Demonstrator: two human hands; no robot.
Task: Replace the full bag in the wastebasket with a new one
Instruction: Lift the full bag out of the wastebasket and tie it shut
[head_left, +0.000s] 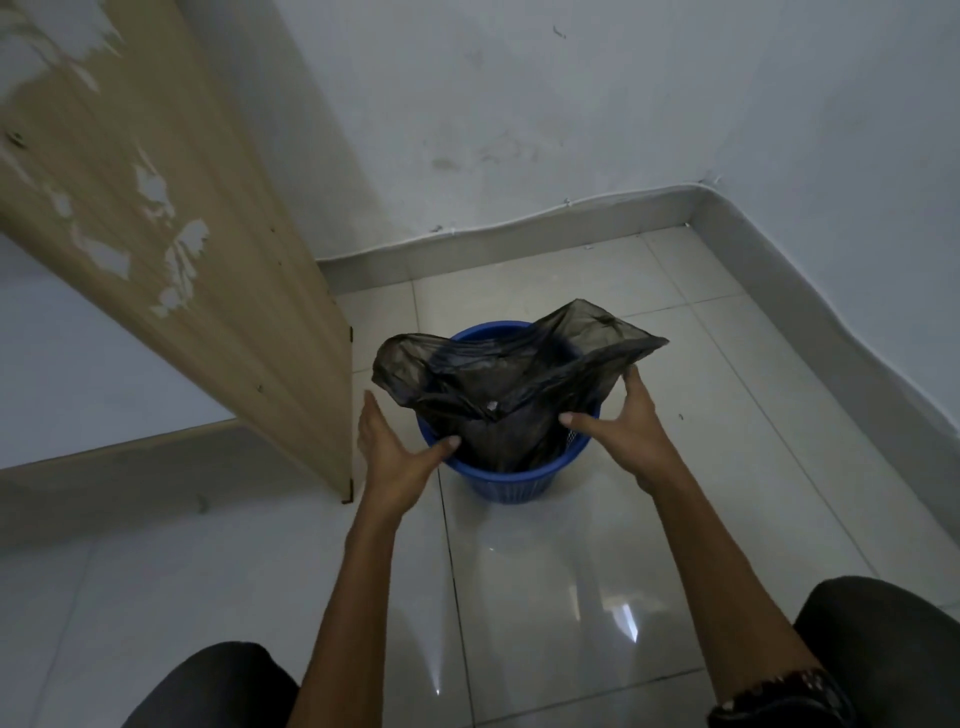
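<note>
A blue plastic wastebasket (506, 486) stands on the tiled floor near the room's corner. A thin black bag (509, 374) hangs loosely inside it, its mouth sticking up crumpled above the rim on the left and far right. My left hand (395, 452) is at the basket's left side, fingers straight and thumb touching the bag at the rim. My right hand (621, 426) is at the right side, thumb on the rim and straight fingertips against the bag's raised edge. What lies under the bag is hidden.
A worn wooden cabinet panel (208, 260) stands close on the basket's left. White walls and a grey skirting (519, 234) close the corner behind and to the right. My dark-clad knees (883, 639) are at the bottom of the view, over glossy floor tiles.
</note>
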